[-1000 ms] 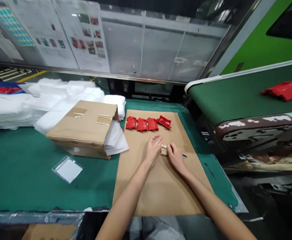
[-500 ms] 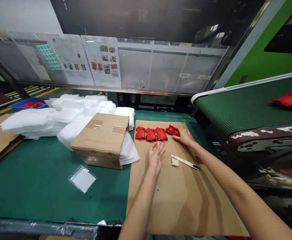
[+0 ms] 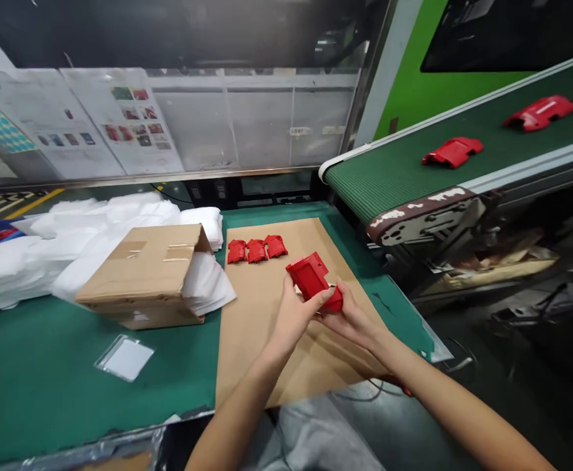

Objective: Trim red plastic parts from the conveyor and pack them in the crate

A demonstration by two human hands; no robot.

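Left hand (image 3: 296,318), right hand (image 3: 350,322) clasp 1 red casing (image 3: 312,280); cardboard box (image 3: 139,278) holds white sheeting (image 3: 203,284).

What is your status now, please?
Left hand and right hand holding red plastic part above kraft paper sheet. Three red parts beyond. Cardboard box at sheet's left.

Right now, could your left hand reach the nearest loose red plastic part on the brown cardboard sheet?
Probably yes once freed: the left hand shares another red part with the right hand, and nothing blocks the loose red part.
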